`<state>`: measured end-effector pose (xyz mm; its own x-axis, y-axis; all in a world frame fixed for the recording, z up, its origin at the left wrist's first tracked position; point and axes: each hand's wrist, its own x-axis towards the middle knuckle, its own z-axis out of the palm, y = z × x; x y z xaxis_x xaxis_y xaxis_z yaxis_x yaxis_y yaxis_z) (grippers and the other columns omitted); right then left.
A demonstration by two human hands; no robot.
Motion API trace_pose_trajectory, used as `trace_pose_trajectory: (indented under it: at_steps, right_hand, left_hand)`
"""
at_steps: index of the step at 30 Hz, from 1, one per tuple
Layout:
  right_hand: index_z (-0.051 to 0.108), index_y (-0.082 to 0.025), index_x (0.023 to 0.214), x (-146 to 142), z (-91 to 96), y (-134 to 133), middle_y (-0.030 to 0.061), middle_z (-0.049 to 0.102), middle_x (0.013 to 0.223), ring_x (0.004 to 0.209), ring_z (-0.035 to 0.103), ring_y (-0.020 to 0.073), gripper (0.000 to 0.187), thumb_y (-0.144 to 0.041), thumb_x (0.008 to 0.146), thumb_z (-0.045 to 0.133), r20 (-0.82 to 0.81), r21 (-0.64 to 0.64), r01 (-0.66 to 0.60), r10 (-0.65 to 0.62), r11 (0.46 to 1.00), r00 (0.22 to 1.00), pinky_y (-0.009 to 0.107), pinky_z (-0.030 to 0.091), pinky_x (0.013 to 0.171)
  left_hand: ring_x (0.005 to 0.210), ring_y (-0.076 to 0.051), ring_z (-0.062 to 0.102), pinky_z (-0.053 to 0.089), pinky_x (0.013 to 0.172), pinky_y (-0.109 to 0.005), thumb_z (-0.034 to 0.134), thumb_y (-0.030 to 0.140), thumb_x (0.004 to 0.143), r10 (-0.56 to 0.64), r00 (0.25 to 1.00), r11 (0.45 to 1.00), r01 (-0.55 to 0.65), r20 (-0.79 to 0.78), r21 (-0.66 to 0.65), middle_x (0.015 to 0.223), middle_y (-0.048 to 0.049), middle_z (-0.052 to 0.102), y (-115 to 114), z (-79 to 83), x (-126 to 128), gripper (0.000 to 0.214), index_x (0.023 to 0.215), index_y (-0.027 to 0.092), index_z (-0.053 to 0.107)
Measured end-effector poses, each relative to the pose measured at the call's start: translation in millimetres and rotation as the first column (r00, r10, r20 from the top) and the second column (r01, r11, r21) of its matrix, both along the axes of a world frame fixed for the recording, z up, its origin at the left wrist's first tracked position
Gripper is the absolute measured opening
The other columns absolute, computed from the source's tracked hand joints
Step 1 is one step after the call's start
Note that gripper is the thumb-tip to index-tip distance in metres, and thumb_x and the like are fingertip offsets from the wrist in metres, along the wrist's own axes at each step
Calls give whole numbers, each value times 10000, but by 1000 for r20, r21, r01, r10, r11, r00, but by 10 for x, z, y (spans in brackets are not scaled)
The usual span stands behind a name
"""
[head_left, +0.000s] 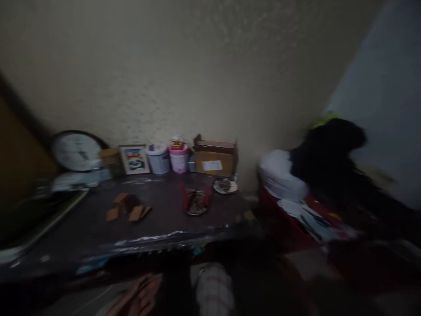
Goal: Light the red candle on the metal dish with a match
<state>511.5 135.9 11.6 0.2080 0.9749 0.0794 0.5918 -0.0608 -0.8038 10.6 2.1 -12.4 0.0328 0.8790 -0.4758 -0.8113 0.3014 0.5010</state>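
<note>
My left hand [140, 296] is low at the bottom edge, in front of the table and below its edge. Its fingers look loosely stretched out and apart, with nothing visible in them, though the picture is dark and blurred. My right hand is not in view; a pale checked cloth [215, 289] lies to the right of my left hand. On the dark table [161, 224] several brown wooden pieces [123, 202] sit left of centre. Further right is a round dish [196, 210] with dark bits and two red upright parts. A smaller plate [223, 185] stands behind it.
Along the wall stand a round clock [77, 151], a framed picture [134, 160], a white tub [158, 159], a pink tub [179, 159] and a brown box-like stand [215, 158]. To the right, a red container [279, 219] holds a white bag [283, 175] and papers, beside dark cloth [332, 153].
</note>
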Motion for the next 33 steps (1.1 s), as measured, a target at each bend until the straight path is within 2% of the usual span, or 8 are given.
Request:
trace_pose_trajectory:
  at_steps: [4,8,12,13,16,20,28,33]
  right_hand:
    - [699,-251,815,-855,453,48,84,714,912,844,675,254,254,-444,694,586,-157,-48,-273,262,961,952,302,551,708]
    - [667,-210,886,-2156,1012,109,51,701,884,776,678,224,251,-414,766,585,-258,34,-615,601,788,757,287,551,668]
    - [638,-191,879,-3403,1234,211,25,681,801,730,658,162,190,-286,852,476,42,173,-851,860,495,509,254,517,667]
    - [639,-195,868,-3652,1240,263,19,675,812,758,651,157,165,-252,846,486,88,182,-860,864,476,497,253,505,702]
    - [630,-182,854,-4222,1200,458,36,652,870,789,631,159,135,-161,798,509,181,195,-853,837,483,516,264,480,741]
    - [607,-187,909,-4647,1080,688,56,620,950,883,595,183,174,-124,772,522,295,195,-820,766,538,572,305,445,820]
    - [569,-171,969,-4986,840,875,118,457,1298,1155,437,288,239,-204,734,601,454,114,-759,646,641,614,447,314,947]
    - [566,-167,920,-5008,819,916,109,554,1126,1045,473,279,169,-204,755,552,476,106,-761,639,640,604,416,341,869]
  left_hand:
    - [1078,-259,586,372,934,-398,496,236,858,-123,989,981,109,79,160,1178,-147,633,-18,374,98,256,1051,183,655]
    - [880,-179,645,411,792,-306,481,245,869,-78,988,973,46,134,224,1088,-126,672,-10,554,79,218,1003,178,639]
    - [854,-171,637,395,773,-296,454,257,882,-63,982,964,13,178,267,1063,-126,671,-70,559,43,212,995,171,611]
    - [854,-171,635,391,772,-294,448,260,885,-62,980,961,8,187,275,1054,-126,672,-87,548,30,210,992,169,605]
    - [883,-185,627,379,788,-306,430,266,890,-53,978,952,-12,202,305,1064,-132,662,-124,494,-12,215,1009,169,581]
    - [885,-187,622,370,779,-303,424,267,891,-39,976,945,-35,216,327,1077,-132,649,-134,415,-54,217,1037,174,554]
    - [860,-177,610,358,756,-292,430,303,886,-75,956,933,-33,284,358,1058,-131,641,-145,435,-119,232,1017,173,570]
    - [865,-188,607,355,778,-310,481,320,855,-99,958,928,-9,270,373,1043,-126,649,-133,401,-183,228,998,182,594]
